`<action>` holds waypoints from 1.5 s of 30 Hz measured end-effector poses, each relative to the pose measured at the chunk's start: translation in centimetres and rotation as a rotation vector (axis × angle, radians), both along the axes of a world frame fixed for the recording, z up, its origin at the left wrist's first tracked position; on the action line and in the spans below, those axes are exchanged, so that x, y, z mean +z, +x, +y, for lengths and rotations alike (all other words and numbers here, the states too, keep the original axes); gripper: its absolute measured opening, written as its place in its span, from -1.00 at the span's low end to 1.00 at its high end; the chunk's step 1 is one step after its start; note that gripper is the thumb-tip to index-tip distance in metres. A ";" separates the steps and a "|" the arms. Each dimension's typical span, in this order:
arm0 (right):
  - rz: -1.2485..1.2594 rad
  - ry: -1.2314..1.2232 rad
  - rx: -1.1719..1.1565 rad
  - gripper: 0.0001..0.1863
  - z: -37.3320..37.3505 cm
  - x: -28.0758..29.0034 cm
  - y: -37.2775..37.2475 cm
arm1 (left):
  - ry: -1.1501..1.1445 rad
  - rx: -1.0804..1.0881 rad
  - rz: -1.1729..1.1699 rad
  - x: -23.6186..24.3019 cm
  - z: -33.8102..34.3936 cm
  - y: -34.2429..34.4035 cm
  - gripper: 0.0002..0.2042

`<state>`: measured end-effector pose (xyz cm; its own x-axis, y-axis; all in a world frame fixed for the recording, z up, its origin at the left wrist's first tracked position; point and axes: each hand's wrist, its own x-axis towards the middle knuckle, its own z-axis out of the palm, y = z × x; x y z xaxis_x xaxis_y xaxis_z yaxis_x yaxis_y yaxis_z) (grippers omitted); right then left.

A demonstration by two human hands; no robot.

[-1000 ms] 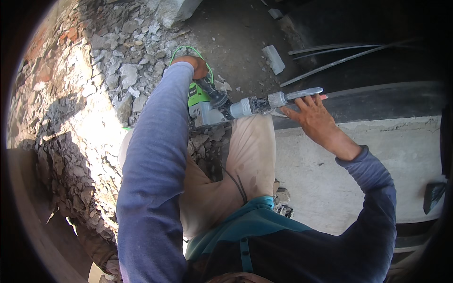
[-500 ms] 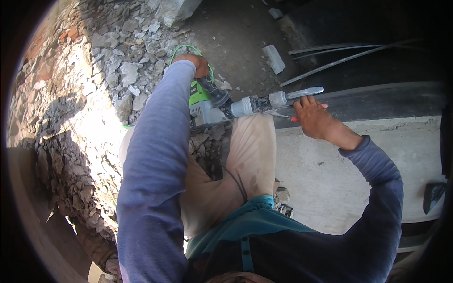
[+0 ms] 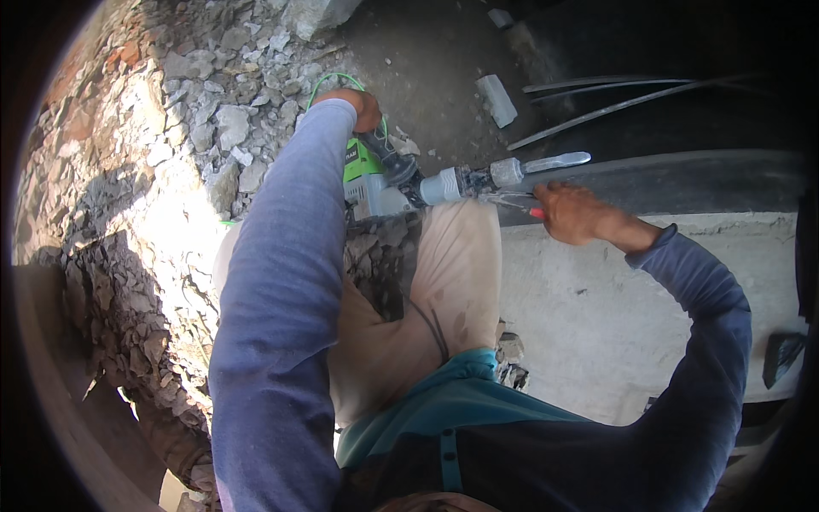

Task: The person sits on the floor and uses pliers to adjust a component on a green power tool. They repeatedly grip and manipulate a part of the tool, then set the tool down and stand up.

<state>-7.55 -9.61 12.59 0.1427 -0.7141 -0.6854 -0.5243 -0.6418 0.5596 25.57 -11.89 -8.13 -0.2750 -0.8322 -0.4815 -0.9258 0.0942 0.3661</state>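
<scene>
Nearest to my camera are the teal and dark shirt (image 3: 465,397) and the long blue left sleeve (image 3: 277,290), then the dusty beige trousers (image 3: 461,282) with the knees bent. To the right of the trousers I see a pale concrete slab (image 3: 589,316), with a dark ledge (image 3: 682,183) along its far edge.

Just beyond the right knee lies the power tool (image 3: 439,189), green and grey, stretched from left to right with its flat metal chisel (image 3: 556,161) pointing right. My right hand (image 3: 576,213) is clamped on the red-handled pliers (image 3: 522,203), whose metal end reaches left beside the nose of the tool, just below the chisel; I can't tell whether they touch it. My left hand (image 3: 363,107) is at the tool's dark rear end, by a loop of green cable (image 3: 334,74); its fingers are mostly hidden, so I can't tell whether it is gripping.

Farther off, broken rubble (image 3: 230,128) covers the left side, a small grey block (image 3: 496,101) and thin bars (image 3: 597,117) lie on the right, and a big pale chunk (image 3: 320,17) sits at the top.
</scene>
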 end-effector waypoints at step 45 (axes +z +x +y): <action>-0.185 -0.227 0.654 -0.46 -1.4 -1.7 -2.9 | 0.040 0.163 0.150 0.0 0.3 1.4 -0.61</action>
<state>-10.43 -11.02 10.90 0.6898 -0.5645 -0.4533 -0.1706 -0.7353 0.6560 26.99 -11.64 -8.18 -0.2094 -0.8525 -0.4790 -0.8626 -0.0697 0.5011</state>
